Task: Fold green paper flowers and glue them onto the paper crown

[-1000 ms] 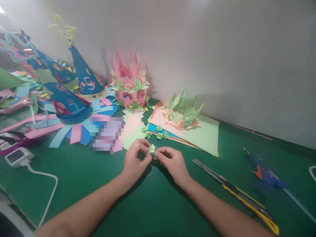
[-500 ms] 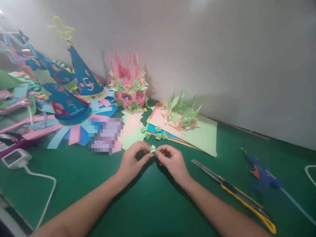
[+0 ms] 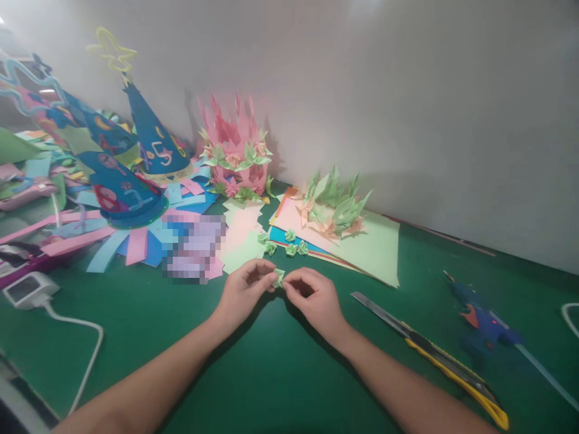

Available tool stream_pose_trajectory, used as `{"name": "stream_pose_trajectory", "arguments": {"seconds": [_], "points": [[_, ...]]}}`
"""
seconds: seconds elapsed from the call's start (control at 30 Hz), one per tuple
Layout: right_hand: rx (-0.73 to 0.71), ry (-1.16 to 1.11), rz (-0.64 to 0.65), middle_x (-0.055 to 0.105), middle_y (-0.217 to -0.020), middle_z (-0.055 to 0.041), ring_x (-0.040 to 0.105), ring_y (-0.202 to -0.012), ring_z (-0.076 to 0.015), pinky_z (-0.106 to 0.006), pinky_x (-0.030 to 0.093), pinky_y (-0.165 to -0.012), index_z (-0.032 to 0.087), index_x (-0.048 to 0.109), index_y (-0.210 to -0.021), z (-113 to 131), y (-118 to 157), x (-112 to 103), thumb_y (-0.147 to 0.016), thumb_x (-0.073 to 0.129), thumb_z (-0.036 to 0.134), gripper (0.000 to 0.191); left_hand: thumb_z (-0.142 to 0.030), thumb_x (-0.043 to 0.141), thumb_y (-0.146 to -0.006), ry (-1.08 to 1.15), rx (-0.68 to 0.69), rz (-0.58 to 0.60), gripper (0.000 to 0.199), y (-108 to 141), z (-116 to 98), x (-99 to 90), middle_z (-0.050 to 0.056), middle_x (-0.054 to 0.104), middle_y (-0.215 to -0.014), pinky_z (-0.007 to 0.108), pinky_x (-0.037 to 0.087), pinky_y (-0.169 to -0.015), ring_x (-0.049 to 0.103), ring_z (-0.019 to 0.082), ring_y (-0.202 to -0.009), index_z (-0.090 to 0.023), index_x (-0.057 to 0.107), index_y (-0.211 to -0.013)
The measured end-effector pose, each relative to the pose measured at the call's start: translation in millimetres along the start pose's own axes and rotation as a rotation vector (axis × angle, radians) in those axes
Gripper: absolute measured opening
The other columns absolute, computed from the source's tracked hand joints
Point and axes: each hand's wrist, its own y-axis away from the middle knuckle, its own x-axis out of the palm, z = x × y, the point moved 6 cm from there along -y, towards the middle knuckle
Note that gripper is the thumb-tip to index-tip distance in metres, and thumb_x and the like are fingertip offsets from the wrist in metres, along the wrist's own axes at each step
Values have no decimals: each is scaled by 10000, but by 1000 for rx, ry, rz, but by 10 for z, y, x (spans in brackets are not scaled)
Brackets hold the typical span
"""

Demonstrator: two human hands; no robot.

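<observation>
A small folded light-green paper flower [image 3: 279,276] is pinched between my two hands, above the green table [image 3: 280,374]. My left hand [image 3: 248,290] grips it from the left with thumb and fingers closed. From the other side, my right hand [image 3: 315,299] pinches its edge between thumb and forefinger. Just beyond my fingertips lie several similar green paper flowers [image 3: 292,248]. Behind them, a green paper crown [image 3: 337,202] with peach flowers stands on a pile of coloured sheets [image 3: 377,247].
An open utility knife [image 3: 434,355] lies right of my right arm, with a blue glue gun [image 3: 486,319] beyond it. A pink paper crown [image 3: 235,150], cone hats [image 3: 156,135] and paper strips crowd the left. A white device [image 3: 31,290] with a cable is nearer.
The paper flower has turned in my fingers and shows a different face, a little lower and to the left. My right fingertips have shifted slightly along its edge.
</observation>
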Motion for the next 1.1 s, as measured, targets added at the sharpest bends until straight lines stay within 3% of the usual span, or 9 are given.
{"name": "stream_pose_trajectory", "arguments": {"seconds": [0.17,0.33,0.53,0.7,0.83,1.0,1.1], "points": [[-122,198,40,607,-624,2,512,-556,-126,-246,385,-599,217,650,-751,43,22,1,-819,525,239,144,-366,651,-712,5,-34,3,230,1,-8,-8,-2,614,-698,233,499,-561,561,94,-536,-167,620,-822],[-285,384,142,577,-592,-1,475,-564,-126,-250,333,-597,219,636,-752,105,58,39,-872,450,229,222,-390,633,-722,-58,-104,56,253,-2,-19,6,-13,577,-531,226,470,-524,530,100,-488,-150,670,-793],[-355,446,175,546,-569,0,430,-551,-127,-254,308,-583,215,613,-722,132,102,61,-877,434,231,237,-449,607,-723,-67,-110,126,324,1,-39,56,10,590,-521,233,458,-492,528,110,-469,-133,680,-725],[-256,334,84,548,-571,8,450,-545,-122,-246,337,-579,216,608,-722,133,54,-3,-850,468,241,191,-392,678,-678,-5,-162,194,328,5,-17,65,40,663,-667,258,491,-560,560,117,-547,-140,690,-887],[-133,199,21,525,-562,18,464,-534,-116,-234,356,-556,209,596,-695,86,23,-28,-815,515,249,151,-366,691,-671,31,-183,209,313,-7,-8,62,38,665,-696,264,494,-574,562,113,-558,-148,683,-895],[56,16,10,484,-553,34,423,-481,-92,-208,341,-473,190,597,-747,-45,21,15,-775,555,266,92,-348,723,-633,-14,-103,89,305,-20,15,27,6,619,-631,261,485,-582,555,116,-568,-147,666,-854],[107,-50,9,468,-539,40,409,-473,-87,-201,332,-454,182,593,-747,-80,18,36,-753,567,270,92,-337,731,-621,-50,-5,39,273,-24,3,19,20,611,-700,265,490,-608,567,131,-637,-155,676,-817]]}}
